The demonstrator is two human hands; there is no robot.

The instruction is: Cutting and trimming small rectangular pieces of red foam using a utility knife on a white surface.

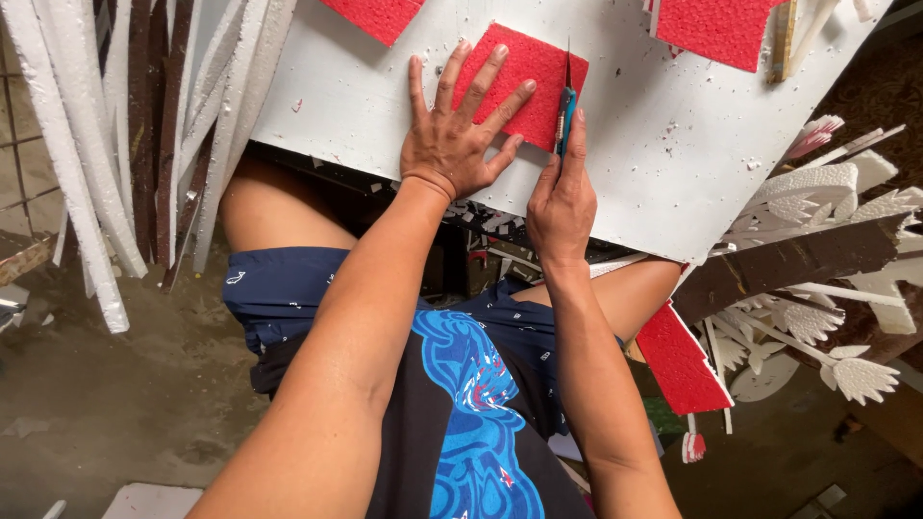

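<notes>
Nearest to me, a finished-looking red foam piece leans by the person's right knee, below the near edge of the white board that rests across the lap. A little farther in, the right hand is closed around a blue utility knife, forefinger laid along its back, blade pointing away and set at the right-hand edge of a red foam square. That square lies flat on the board, not far from its near edge. The left hand is spread wide, palm down, fingers pressing the square's left half; it grips nothing, only pins the piece.

The blade stands near the middle of that right edge, so I judge the trimming of this side part-way through; how deep the cut goes I cannot tell. White crumbs dot the board around it.

Farther off, two more red pieces lie at the board's far edge. Cut white foam feather shapes are heaped past the right corner, and long white foam strips stand off to the left.
</notes>
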